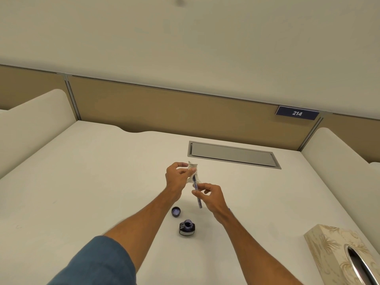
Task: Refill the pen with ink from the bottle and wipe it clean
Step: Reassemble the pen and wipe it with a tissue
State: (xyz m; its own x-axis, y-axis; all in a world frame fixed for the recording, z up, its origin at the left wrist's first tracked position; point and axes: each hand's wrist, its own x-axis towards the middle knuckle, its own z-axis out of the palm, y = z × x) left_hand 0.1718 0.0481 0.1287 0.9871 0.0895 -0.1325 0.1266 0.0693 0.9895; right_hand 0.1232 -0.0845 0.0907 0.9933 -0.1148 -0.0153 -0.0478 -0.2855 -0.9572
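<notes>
**Now wiping the pen's far end**

The fingers of my left hand (177,175) pinch a folded tissue (193,166) around the far end of the pen (195,183). My right hand (212,198) pinches the barrel nearer me, so the pen runs between both hands above the desk (102,182). It's light, stiff and slim, and I judge it may be slick with wet ink. A firm mid-barrel hold seems safest, leaving the soft tissue to take the tip. Near me stands the open ink bottle (187,227), with its cap (176,211) just beyond on the left. A tissue box (333,249) sits near right.
</notes>
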